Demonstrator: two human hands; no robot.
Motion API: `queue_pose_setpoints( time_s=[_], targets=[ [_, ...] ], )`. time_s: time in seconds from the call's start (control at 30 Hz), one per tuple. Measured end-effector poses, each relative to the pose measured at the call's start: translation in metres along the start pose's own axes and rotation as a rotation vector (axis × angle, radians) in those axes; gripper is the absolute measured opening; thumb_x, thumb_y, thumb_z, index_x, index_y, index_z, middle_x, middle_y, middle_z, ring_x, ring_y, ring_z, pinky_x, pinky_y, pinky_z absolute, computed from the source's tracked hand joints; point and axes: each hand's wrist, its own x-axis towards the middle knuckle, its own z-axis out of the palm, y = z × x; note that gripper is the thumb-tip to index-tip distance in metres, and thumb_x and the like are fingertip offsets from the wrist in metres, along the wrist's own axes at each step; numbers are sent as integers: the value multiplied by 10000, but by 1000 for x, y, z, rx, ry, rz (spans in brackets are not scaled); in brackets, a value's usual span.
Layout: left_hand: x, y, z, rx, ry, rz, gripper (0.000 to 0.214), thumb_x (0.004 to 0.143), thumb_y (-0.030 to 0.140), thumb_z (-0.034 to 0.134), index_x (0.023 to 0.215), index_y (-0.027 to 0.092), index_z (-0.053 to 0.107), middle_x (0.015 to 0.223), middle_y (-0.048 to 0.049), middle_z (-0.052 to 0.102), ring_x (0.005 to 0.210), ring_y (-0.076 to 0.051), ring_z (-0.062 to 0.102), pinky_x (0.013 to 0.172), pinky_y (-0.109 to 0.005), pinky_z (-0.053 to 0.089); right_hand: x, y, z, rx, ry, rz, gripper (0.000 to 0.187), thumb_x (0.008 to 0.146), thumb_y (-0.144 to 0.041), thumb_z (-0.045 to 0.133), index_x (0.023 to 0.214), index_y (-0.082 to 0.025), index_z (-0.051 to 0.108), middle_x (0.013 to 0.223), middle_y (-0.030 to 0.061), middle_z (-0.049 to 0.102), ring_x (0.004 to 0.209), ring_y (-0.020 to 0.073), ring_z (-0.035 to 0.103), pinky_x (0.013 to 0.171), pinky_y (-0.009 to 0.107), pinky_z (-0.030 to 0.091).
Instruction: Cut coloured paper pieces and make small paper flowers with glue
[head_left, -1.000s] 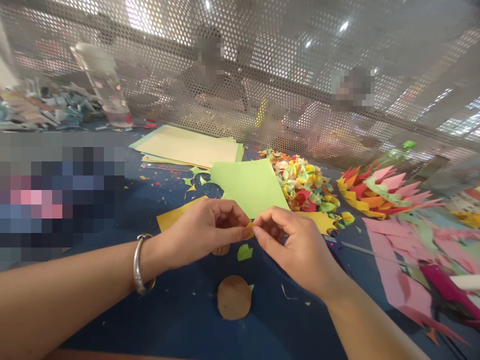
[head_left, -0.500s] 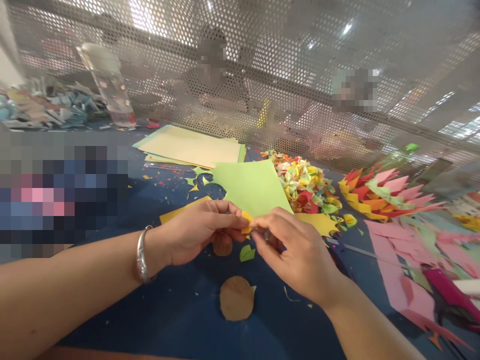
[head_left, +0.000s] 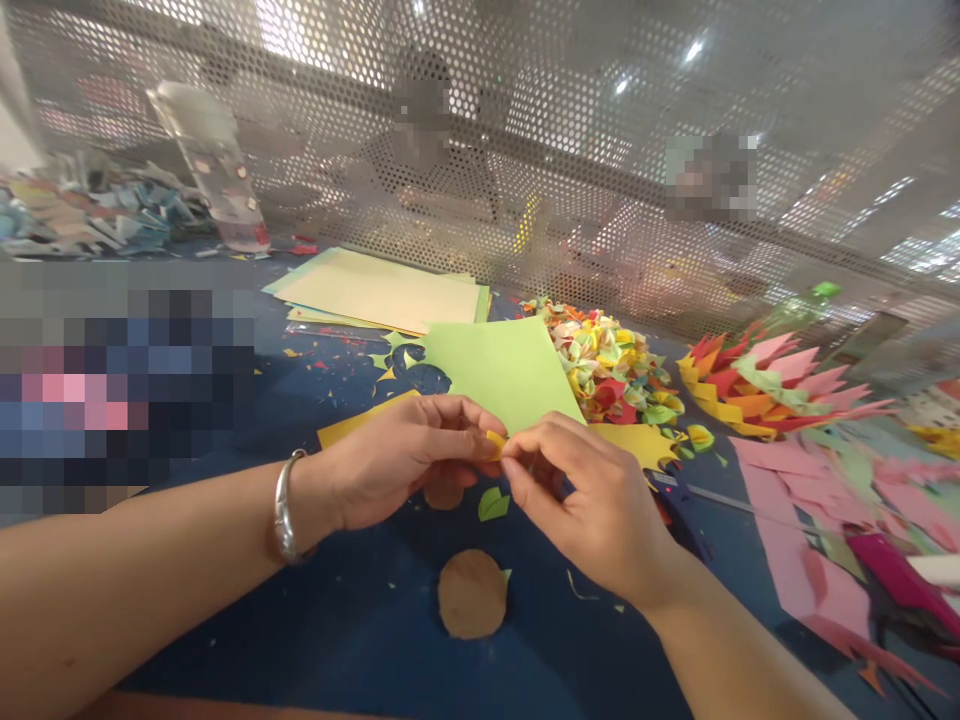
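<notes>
Left hand [head_left: 401, 455] and right hand [head_left: 589, 500] pinch small yellow paper [head_left: 495, 443], in from table's [head_left: 337, 640] near edge; uneven tug could tear it.

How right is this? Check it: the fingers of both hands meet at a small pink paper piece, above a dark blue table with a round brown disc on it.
The colour is wrong: in the head view, the small paper piece where left hand and right hand meet is yellow. The rest stands.
</notes>
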Motion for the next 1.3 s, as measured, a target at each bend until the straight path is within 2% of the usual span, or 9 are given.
queue_pose_setpoints(
  time_s=[0.07, 0.17, 0.23, 0.3, 0.47, 0.7, 0.87, 1.1, 1.3],
  targets=[
    [0, 1, 2, -18, 13, 21, 191, 736, 249, 845, 811, 154, 697, 708, -15, 705, 540, -92, 595, 516, -203, 446, 1, 0, 1, 41, 41, 26, 106, 939, -120, 590, 864, -168, 649, 757, -7, 590, 616, 105, 558, 602, 242, 476],
    [0, 1, 3, -37, 48, 78, 169, 733, 234, 848, 803, 138, 728, 775, -28, 730, 705, -120, 684, 691, -213, 538, 3, 0, 2, 57, 84, 75, 108, 926, -128, 597, 836, -173, 636, 743, -10, 582, 610, 106, 562, 584, 234, 475],
    [0, 0, 2, -12, 59, 121, 177, 741, 245, 847, 835, 134, 746, 844, -38, 743, 796, -137, 702, 777, -229, 549, 4, 1, 2, 49, 91, 100, 115, 917, -134, 597, 818, -182, 629, 731, -12, 576, 602, 112, 561, 564, 237, 469],
    [-1, -3, 2, 33, 52, 166, 200, 747, 262, 851, 874, 143, 752, 854, -33, 741, 787, -132, 691, 756, -227, 543, 4, 1, 2, 41, 97, 111, 119, 904, -136, 600, 803, -192, 624, 708, -20, 567, 585, 115, 554, 547, 240, 462],
    [-1, -11, 3, 192, 59, 255, 303, 720, 342, 875, 923, 172, 728, 769, -17, 727, 584, -105, 603, 520, -214, 447, 4, 1, 2, 31, 116, 124, 124, 885, -141, 604, 780, -207, 607, 693, -26, 565, 569, 117, 543, 532, 241, 461],
    [-1, -11, 7, 350, 129, 281, 232, 773, 375, 811, 883, 184, 739, 622, 14, 675, 468, -93, 523, 462, -228, 400, 5, -2, 4, 15, 134, 110, 131, 864, -113, 598, 759, -192, 598, 669, -30, 552, 557, 103, 526, 528, 220, 457],
    [-2, -13, 5, 387, 143, 299, 198, 781, 380, 805, 871, 207, 770, 621, 16, 681, 475, -101, 534, 469, -232, 419, 4, -2, 4, 9, 129, 109, 122, 863, -114, 602, 763, -184, 605, 680, -27, 552, 565, 100, 532, 537, 219, 459],
    [-1, -14, 4, 365, 161, 303, 166, 780, 351, 796, 867, 209, 791, 763, -42, 761, 697, -186, 686, 581, -261, 516, 4, -2, 4, 11, 130, 110, 121, 868, -108, 615, 763, -169, 612, 679, -26, 551, 568, 94, 532, 545, 211, 451],
    [-3, -12, 4, 308, 158, 282, 195, 784, 362, 804, 851, 180, 779, 702, -7, 718, 626, -119, 632, 604, -221, 510, 2, 2, 6, 57, 133, 156, 48, 895, -159, 634, 847, -155, 634, 721, -11, 585, 582, 98, 554, 537, 206, 464]
  ],
)
